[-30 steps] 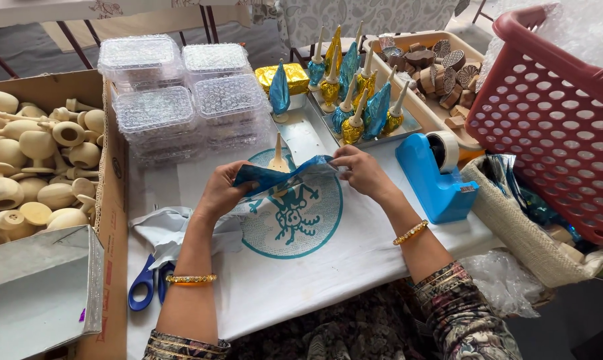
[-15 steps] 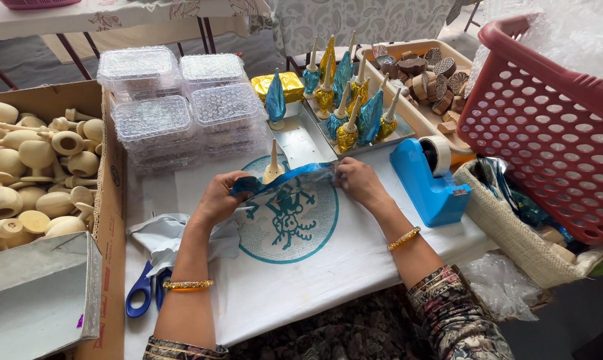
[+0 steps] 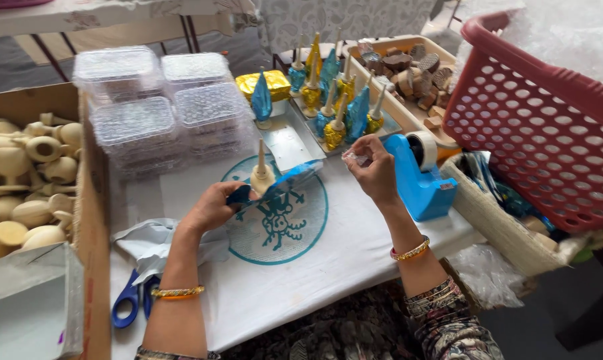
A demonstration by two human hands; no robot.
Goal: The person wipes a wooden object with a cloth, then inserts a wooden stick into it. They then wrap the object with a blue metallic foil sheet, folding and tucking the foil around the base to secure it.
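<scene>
So: left hand (image 3: 211,208) is closed around a sheet of blue foil (image 3: 281,183), pinching its near edge, with a pale cone-tipped wooden piece (image 3: 261,173) standing upright on the foil just past the fingers — held that way, the foil stays taut and wrapped against the base while the other hand is off it. Right hand (image 3: 375,170) is lifted clear of the foil, fingers pinched on a small bit of clear tape (image 3: 356,158); it sits right next to the blue tape dispenser (image 3: 418,177), the likely source of that strip. Can't tell how long the tape piece is, too small and see-through. All of this is over a white cloth (image 3: 341,260) with a teal round print, which gives a flat working spot. Behind it, a metal tray (image 3: 291,137) holds finished pieces wrapped in blue and gold foil (image 3: 335,100), stood upright in a cluster. Clear plastic boxes (image 3: 158,100) are stacked to the left of the tray. A cardboard box (image 3: 91,220) of bare wooden pieces sits at far left, within reach of the left hand. Blue scissors (image 3: 131,303) lie by the left wrist. Red basket (image 3: 548,133) is at right, well apart from both hands.
</scene>
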